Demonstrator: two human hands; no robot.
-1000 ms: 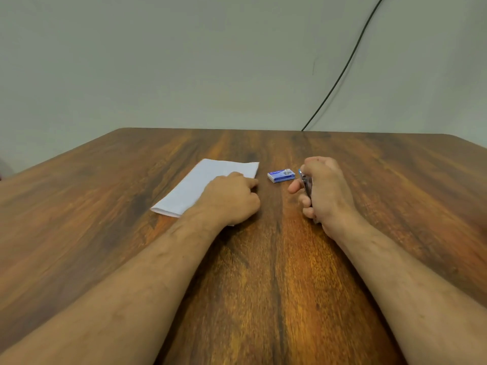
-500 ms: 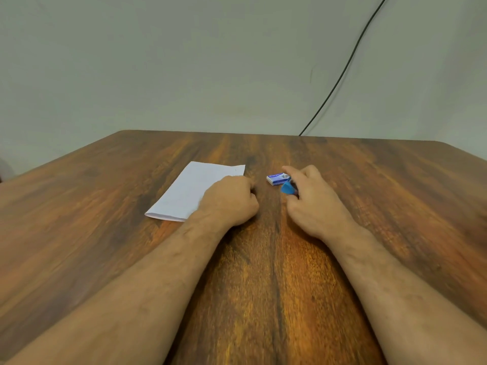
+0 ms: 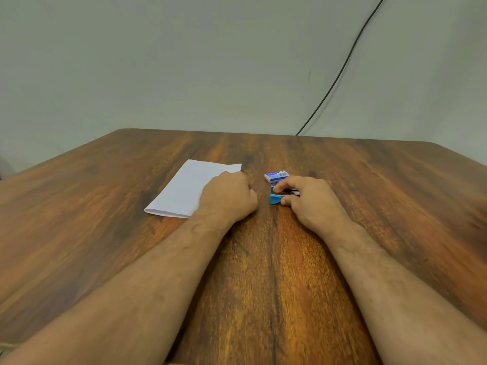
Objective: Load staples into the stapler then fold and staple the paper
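While the wooden table (image 3: 263,285) fills most of the view, its far edge is seen at 12 o'clock against a plain wall (image 3: 184,61), and its far right corner is cut off at 2 o'clock. Wide bare wood is left open toward 3 o'clock and toward 9 o'clock, and the near middle between the two forearms is also bare. A black cable (image 3: 340,72) is seen running down the wall and ending behind the table's far edge at about 1 o'clock.

A folded white paper (image 3: 189,188) is laid flat at 11 o'clock from the table's middle. Its near right part is covered by the left hand (image 3: 228,198), which is curled into a loose fist with nothing seen held in it.

A small blue stapler (image 3: 276,198) is lying just right of that fist, pinched by the thumb and fingers of the right hand (image 3: 308,198); only its blue end and a thin strip of metal are shown. A small blue and white staple box (image 3: 276,176) is set just beyond the stapler at 12 o'clock from it, close to the right fingertips, whether touching cannot be told.
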